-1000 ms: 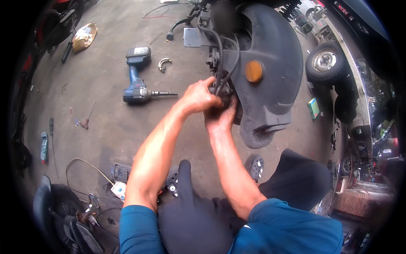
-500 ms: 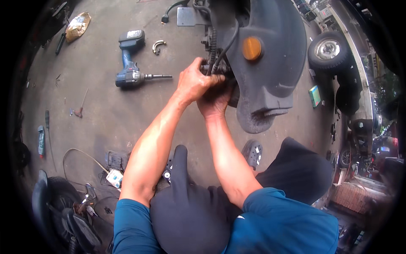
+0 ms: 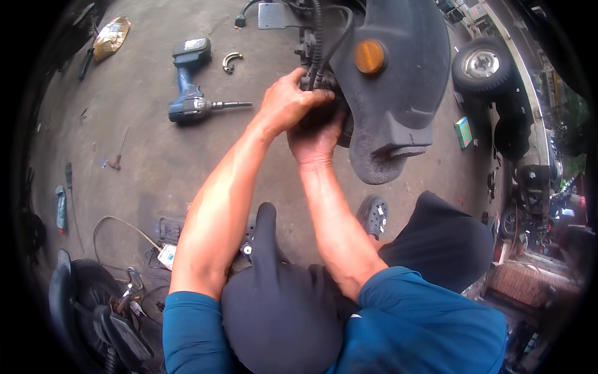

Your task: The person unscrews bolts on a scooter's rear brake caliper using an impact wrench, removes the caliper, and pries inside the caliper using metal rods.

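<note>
My left hand (image 3: 291,103) is closed round a dark, greasy-looking part below a ribbed black cable (image 3: 317,37), its thumb stretched across the top. Just beneath it my right hand (image 3: 314,140) cups the same shadowed spot from the near side. Its fingers curl out of sight, and what they grip cannot be made out. Beside both hands hangs a large black vehicle fender (image 3: 408,68) with a round orange reflector (image 3: 369,57). A smooth black hose (image 3: 344,37) also runs down toward the hands.
A blue cordless impact driver (image 3: 190,81) lies on the floor to the left, near a curved metal brake shoe (image 3: 231,62). Farther left are a screwdriver (image 3: 69,177) and a red-handled tool (image 3: 114,163). A tyred wheel (image 3: 483,67) and a green box (image 3: 463,133) are at the right.
The view has shifted slightly, so the floor things and fender sit a little higher. Both hands keep their hold at the cable ends, with little visible change in grip.
</note>
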Tool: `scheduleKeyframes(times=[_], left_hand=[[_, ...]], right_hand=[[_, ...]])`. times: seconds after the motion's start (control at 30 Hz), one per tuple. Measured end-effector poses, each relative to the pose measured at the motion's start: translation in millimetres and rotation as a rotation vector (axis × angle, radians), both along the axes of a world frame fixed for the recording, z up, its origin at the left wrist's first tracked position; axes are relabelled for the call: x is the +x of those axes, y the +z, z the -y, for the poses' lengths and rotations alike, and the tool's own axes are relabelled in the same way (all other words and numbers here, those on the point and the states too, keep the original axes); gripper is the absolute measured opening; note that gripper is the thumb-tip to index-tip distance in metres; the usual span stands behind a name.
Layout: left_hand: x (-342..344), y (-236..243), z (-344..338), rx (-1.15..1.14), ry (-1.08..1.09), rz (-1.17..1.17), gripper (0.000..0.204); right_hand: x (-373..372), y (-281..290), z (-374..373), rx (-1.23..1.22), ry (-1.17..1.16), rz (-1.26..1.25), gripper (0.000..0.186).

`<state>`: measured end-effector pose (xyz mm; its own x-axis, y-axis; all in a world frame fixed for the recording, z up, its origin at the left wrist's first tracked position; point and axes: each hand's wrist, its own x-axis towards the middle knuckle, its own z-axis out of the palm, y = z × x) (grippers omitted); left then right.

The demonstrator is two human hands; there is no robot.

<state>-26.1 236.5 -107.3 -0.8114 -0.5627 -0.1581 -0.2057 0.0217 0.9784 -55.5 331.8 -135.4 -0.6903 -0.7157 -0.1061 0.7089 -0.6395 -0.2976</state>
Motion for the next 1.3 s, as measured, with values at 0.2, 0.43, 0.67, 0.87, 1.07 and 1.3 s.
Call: scheduleKeyframes(times=[0.2,0.43,0.67,0.87,1.07,1.3], left_hand=[[-0.9,8.7,-8.6,0.000,0.017,0.037,0.074],[-1.8,3.3,5.8,0.051,-0.022,0.009,0.076],[-12.8,2.9,20.6,0.180,-0.162,-0.025,0.082],[-2.8,44.5,19.0,0.308,-0.261,-0.072,0.039],[24.3,61.3,29.3,0.358,-0.416,0.225,0.032],[129.0,-7.4,31.0,0.599,-0.156,-0.114,0.044]], right_hand=[[-11.0,-9.2,-8.0,-0.089,0.052,-0.037,0.042],[-5.3,0.5,3.1,-0.095,0.010,0.089,0.037],[0.9,23.6,4.2,0.061,-0.037,0.115,0.037],[6.6,36.0,-2.4,0.182,-0.076,0.054,0.037],[49.8,48.2,-14.4,0.439,-0.116,0.061,0.053],[98.0,10.8,-32.5,0.494,0.289,0.002,0.074]])
